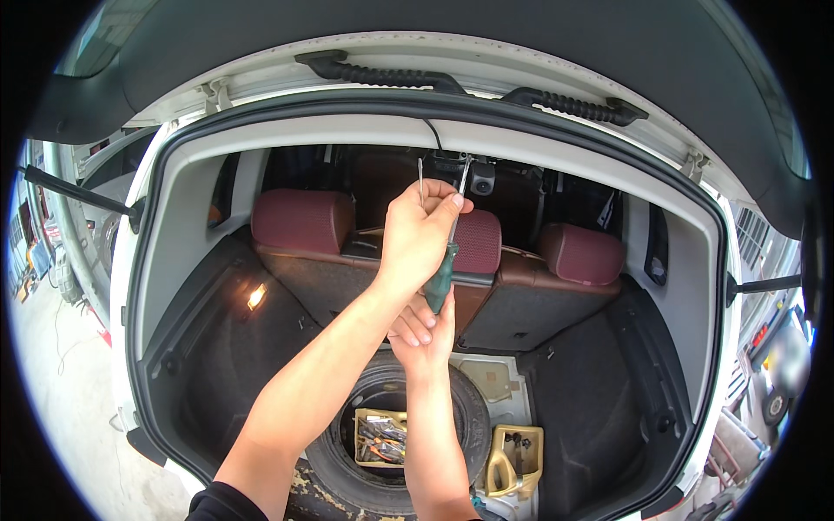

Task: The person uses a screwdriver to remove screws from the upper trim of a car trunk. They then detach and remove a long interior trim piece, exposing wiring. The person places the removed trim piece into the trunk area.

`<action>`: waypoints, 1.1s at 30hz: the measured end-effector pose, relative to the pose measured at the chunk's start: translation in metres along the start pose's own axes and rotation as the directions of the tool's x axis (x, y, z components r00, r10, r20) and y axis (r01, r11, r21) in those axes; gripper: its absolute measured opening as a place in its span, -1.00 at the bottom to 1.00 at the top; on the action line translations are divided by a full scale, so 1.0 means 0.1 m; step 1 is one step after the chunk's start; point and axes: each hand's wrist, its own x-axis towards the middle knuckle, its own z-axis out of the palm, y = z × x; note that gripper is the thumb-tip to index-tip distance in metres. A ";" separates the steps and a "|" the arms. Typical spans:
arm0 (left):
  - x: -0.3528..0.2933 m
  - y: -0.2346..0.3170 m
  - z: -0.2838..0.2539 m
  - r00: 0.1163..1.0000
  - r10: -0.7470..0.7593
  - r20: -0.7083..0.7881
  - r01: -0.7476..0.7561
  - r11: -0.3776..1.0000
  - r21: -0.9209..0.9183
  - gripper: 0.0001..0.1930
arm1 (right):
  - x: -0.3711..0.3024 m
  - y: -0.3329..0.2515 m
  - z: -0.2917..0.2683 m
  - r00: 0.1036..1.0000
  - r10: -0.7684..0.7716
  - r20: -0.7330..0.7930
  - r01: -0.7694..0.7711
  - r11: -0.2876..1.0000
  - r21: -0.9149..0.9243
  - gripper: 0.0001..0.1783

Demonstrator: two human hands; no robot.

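My left hand (417,227) is raised near the top of the open rear hatch, its fingers pinched around the metal shaft of a screwdriver (440,282). A second thin metal rod (421,168) sticks up from the same hand; its lower part is hidden. Below, my right hand (424,326) is closed around the screwdriver's green handle. The shaft points upward, its tip close to a small black camera-like device (481,180) under the roof edge. A black cable (433,132) hangs from the roof trim beside it. Whether the tip touches anything, I cannot tell.
Below my arms lies a spare tyre (471,417) with a yellow tray (368,415) of tools inside it. A tan plastic case (532,460) stands to its right. Red headrests (300,221) top the rear seats. The raised tailgate (486,35) hangs overhead, and a small lamp (256,297) glows at left.
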 end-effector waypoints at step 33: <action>0.04 -0.04 0.15 0.996 0.002 -0.086 0.001 0.999 0.032 -0.82 | 0.11 0.17 0.03 0.937 -0.343 0.060 0.348 0.925 -0.152 -0.51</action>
